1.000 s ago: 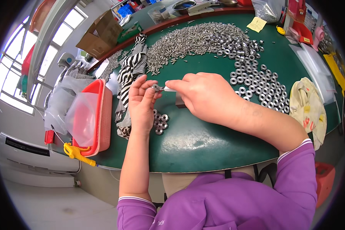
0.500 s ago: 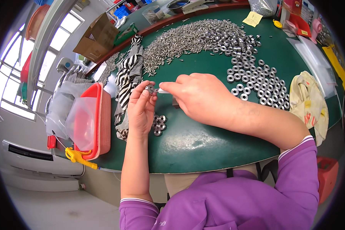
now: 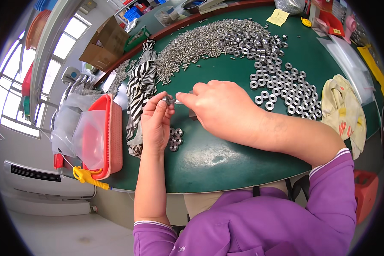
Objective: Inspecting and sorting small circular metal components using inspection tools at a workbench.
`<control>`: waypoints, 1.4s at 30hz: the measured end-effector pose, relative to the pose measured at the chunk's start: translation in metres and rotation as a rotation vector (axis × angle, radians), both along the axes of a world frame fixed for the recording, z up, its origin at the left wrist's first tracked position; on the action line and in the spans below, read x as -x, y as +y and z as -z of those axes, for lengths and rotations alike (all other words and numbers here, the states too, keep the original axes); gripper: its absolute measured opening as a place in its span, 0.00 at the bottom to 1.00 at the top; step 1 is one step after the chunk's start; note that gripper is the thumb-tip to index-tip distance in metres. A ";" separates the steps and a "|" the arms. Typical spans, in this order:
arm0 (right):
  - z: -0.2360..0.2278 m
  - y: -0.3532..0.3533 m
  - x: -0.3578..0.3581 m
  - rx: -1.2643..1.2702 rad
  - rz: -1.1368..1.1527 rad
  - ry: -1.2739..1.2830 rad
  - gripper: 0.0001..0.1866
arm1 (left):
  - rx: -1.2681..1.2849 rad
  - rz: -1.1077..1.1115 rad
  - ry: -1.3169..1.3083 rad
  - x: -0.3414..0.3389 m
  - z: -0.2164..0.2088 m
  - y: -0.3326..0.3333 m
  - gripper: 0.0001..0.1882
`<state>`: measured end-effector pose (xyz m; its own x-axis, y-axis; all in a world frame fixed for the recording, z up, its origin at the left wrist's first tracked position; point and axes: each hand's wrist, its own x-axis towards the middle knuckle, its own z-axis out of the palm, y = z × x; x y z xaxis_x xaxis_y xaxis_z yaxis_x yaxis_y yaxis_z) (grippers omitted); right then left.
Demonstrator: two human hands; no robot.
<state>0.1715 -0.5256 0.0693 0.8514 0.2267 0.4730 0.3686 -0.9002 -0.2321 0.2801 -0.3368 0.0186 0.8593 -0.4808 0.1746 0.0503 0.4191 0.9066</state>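
Observation:
My left hand (image 3: 156, 123) pinches a small round metal ring (image 3: 168, 100) between thumb and fingertips, above the green table. Just right of it, my right hand (image 3: 219, 104) is closed, palm down, around a thin light-coloured metal tool (image 3: 178, 101) whose end reaches toward the ring. Most of that tool is hidden by the fingers, so its kind is unclear. Below those fingers shows part of a dark block (image 3: 193, 114); whether it belongs to the tool I cannot tell. A small cluster of metal rings (image 3: 175, 138) lies beside my left wrist.
Many metal rings (image 3: 286, 89) cover the right of the green table (image 3: 243, 170), with a heap of small metal pins (image 3: 192, 47) behind. Left stand a zebra-striped cloth (image 3: 136, 89), a red basket (image 3: 117, 136) and a yellow air gun (image 3: 87, 175). A cream cloth (image 3: 339, 106) lies right.
The ring in my left hand has tilted, its face showing less now. Both hands stay close together in nearly the same place; the view has shifted slightly.

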 end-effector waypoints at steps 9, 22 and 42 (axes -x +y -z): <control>0.004 0.004 0.001 0.103 0.064 -0.107 0.19 | -0.130 -0.074 -0.020 0.002 -0.004 -0.002 0.14; 0.013 0.007 -0.004 0.186 0.063 -0.261 0.17 | -0.209 -0.036 -0.036 -0.002 -0.002 -0.002 0.14; 0.006 0.001 -0.006 0.115 0.038 -0.140 0.20 | 0.016 0.036 0.170 -0.007 -0.003 0.004 0.14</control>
<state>0.1777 -0.5248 0.0632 0.7880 0.2553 0.5602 0.3554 -0.9317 -0.0752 0.2871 -0.3330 0.0212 0.8592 -0.5105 0.0357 0.2179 0.4281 0.8771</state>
